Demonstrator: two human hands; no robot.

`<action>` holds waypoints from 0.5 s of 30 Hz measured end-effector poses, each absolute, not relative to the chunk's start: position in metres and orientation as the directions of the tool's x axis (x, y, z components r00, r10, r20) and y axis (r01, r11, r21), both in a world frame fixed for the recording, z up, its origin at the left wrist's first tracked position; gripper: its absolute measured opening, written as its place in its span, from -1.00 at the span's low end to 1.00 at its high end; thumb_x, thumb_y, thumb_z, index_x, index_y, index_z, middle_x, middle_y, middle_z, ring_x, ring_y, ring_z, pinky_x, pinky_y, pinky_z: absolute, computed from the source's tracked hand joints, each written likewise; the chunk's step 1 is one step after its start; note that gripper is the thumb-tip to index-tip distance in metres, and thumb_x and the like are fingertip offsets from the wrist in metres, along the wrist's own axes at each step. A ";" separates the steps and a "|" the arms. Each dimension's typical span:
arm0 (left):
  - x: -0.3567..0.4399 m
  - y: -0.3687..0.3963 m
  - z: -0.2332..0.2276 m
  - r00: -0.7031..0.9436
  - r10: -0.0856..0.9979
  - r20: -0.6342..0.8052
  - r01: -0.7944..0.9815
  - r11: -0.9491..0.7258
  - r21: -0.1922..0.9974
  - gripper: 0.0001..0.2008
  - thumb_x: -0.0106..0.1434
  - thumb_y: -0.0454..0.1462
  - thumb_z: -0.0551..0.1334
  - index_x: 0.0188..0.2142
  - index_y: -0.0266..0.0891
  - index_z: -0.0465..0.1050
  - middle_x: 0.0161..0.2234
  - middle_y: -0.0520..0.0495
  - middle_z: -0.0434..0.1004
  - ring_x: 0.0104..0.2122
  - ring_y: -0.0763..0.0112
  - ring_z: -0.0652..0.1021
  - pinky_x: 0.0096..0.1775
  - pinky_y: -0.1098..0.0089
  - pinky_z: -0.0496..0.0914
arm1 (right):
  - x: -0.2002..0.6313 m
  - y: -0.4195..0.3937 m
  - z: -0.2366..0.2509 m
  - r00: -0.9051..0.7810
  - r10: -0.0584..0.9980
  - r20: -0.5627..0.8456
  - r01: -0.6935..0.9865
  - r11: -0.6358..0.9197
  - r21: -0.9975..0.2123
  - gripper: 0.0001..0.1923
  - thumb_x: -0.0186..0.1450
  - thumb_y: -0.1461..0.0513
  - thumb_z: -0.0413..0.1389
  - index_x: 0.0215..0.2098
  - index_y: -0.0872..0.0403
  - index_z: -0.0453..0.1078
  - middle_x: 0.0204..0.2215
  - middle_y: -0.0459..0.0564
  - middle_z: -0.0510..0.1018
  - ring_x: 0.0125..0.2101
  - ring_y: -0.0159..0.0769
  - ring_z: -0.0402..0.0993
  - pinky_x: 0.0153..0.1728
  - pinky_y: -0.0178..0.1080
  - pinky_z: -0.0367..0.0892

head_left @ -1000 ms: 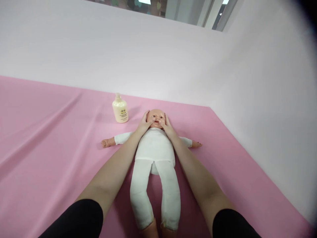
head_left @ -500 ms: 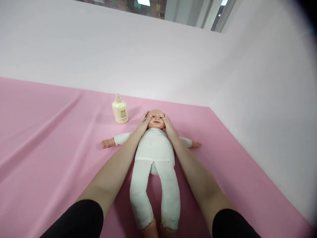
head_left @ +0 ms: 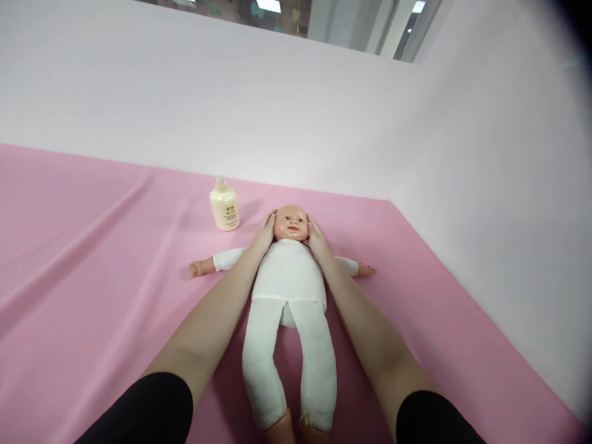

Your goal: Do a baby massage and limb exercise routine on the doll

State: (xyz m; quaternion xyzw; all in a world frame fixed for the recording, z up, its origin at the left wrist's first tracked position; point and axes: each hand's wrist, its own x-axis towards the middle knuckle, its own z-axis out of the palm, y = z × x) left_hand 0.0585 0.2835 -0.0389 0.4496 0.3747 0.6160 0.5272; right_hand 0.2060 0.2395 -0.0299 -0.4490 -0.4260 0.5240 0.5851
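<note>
Head view showed a pink sheet [head_left: 92, 259] with a doll [head_left: 289, 290] lying face-up (arms outstretched); left hand [head_left: 263, 235] and right hand [head_left: 316, 239] lay flat against its cheeks, a lotion bottle [head_left: 224, 205] standing far-left.

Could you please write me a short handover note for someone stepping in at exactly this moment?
Left hand: open, flat against one side of the doll's head.
Right hand: open, flat against the other side.
The doll lies on its back on the pink sheet, arms spread, in a white suit, feet toward the wearer.
A cream bottle stands upright on the sheet beside the head, untouched, cap on.
Done: both palms cup the cheeks.
Left: not readable from this view; body and limbs have no hands on them.
</note>
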 end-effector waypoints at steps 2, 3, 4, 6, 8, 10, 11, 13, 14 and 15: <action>0.059 0.284 -0.039 -0.046 0.986 0.160 -0.313 -0.166 0.935 -0.64 0.25 -0.12 0.15 -0.07 -0.31 0.41 0.04 -0.24 0.46 0.09 0.21 0.44 0.18 0.19 0.24 | 0.205 0.238 -0.027 0.098 0.995 0.009 -0.229 0.032 -0.973 -0.40 0.34 0.01 -0.07 0.31 -0.07 0.04 0.25 -0.07 0.25 0.19 -0.18 0.28 0.15 -0.05 0.29; 0.059 0.284 -0.039 -0.049 0.986 0.159 -0.315 -0.166 0.935 -0.65 0.25 -0.13 0.14 -0.08 -0.32 0.41 0.04 -0.24 0.46 0.09 0.21 0.44 0.18 0.20 0.24 | 0.204 0.237 -0.026 0.101 0.995 0.000 -0.227 0.023 -0.974 -0.40 0.34 0.02 -0.07 0.31 -0.06 0.03 0.25 -0.06 0.25 0.18 -0.19 0.29 0.14 -0.05 0.30; 0.059 0.284 -0.039 -0.053 0.986 0.157 -0.316 -0.166 0.934 -0.65 0.25 -0.13 0.14 -0.08 -0.32 0.41 0.04 -0.24 0.47 0.09 0.20 0.44 0.18 0.20 0.24 | 0.204 0.236 -0.024 0.102 0.995 -0.006 -0.226 0.017 -0.974 -0.40 0.34 0.02 -0.08 0.31 -0.05 0.03 0.25 -0.06 0.26 0.17 -0.19 0.30 0.13 -0.06 0.30; 0.060 0.283 -0.039 -0.051 0.986 0.159 -0.307 -0.167 0.937 -0.63 0.22 -0.12 0.16 -0.05 -0.30 0.40 0.05 -0.23 0.46 0.10 0.19 0.44 0.17 0.19 0.24 | 0.202 0.236 -0.023 0.099 0.995 -0.007 -0.230 0.016 -0.973 -0.40 0.33 0.01 -0.07 0.31 -0.06 0.04 0.24 -0.06 0.27 0.16 -0.20 0.32 0.13 -0.06 0.31; 0.061 0.283 -0.040 -0.032 0.984 0.173 -0.284 -0.175 0.943 -0.57 0.19 -0.10 0.20 -0.01 -0.27 0.37 0.08 -0.22 0.43 0.11 0.17 0.42 0.17 0.19 0.25 | 0.201 0.237 -0.023 0.097 0.995 0.004 -0.243 0.027 -0.970 -0.39 0.31 0.00 -0.03 0.30 -0.08 0.05 0.23 -0.07 0.28 0.16 -0.21 0.32 0.13 -0.08 0.31; 0.060 0.283 -0.041 -0.002 0.980 0.201 -0.253 -0.195 0.948 -0.51 0.16 -0.09 0.23 0.04 -0.26 0.33 0.12 -0.23 0.39 0.14 0.17 0.39 0.17 0.21 0.25 | 0.200 0.238 -0.025 0.088 0.996 0.021 -0.247 0.042 -0.968 -0.35 0.28 0.00 0.02 0.29 -0.09 0.05 0.23 -0.08 0.28 0.16 -0.21 0.32 0.14 -0.07 0.30; 0.059 0.283 -0.041 0.012 0.976 0.218 -0.232 -0.209 0.950 -0.49 0.16 -0.09 0.24 0.06 -0.25 0.32 0.13 -0.23 0.37 0.15 0.17 0.37 0.17 0.21 0.24 | 0.201 0.238 -0.027 0.081 0.996 0.030 -0.238 0.049 -0.970 -0.33 0.26 -0.01 0.04 0.30 -0.10 0.04 0.24 -0.08 0.27 0.17 -0.20 0.31 0.15 -0.06 0.29; 0.057 0.282 -0.042 0.035 0.970 0.241 -0.181 -0.231 0.956 -0.46 0.13 -0.11 0.28 0.08 -0.22 0.30 0.16 -0.21 0.34 0.18 0.17 0.34 0.19 0.21 0.21 | 0.203 0.239 -0.029 0.062 0.996 0.057 -0.188 0.068 -0.980 -0.28 0.23 -0.04 0.08 0.30 -0.11 0.02 0.27 -0.10 0.22 0.20 -0.19 0.25 0.18 -0.04 0.24; 0.056 0.282 -0.042 0.044 0.968 0.246 -0.154 -0.237 0.959 -0.43 0.11 -0.12 0.30 0.10 -0.20 0.29 0.17 -0.20 0.33 0.19 0.16 0.32 0.20 0.20 0.19 | 0.205 0.239 -0.030 0.055 0.996 0.077 -0.146 0.084 -0.986 -0.26 0.22 -0.05 0.09 0.31 -0.11 0.01 0.28 -0.10 0.18 0.23 -0.20 0.20 0.21 -0.05 0.19; 0.055 0.282 -0.042 0.052 0.967 0.250 -0.131 -0.242 0.961 -0.39 0.08 -0.13 0.33 0.12 -0.19 0.27 0.18 -0.19 0.31 0.20 0.15 0.30 0.21 0.20 0.17 | 0.207 0.240 -0.031 0.051 0.994 0.095 -0.096 0.099 -0.990 -0.23 0.20 -0.05 0.12 0.31 -0.11 0.00 0.30 -0.12 0.15 0.26 -0.21 0.14 0.24 -0.07 0.13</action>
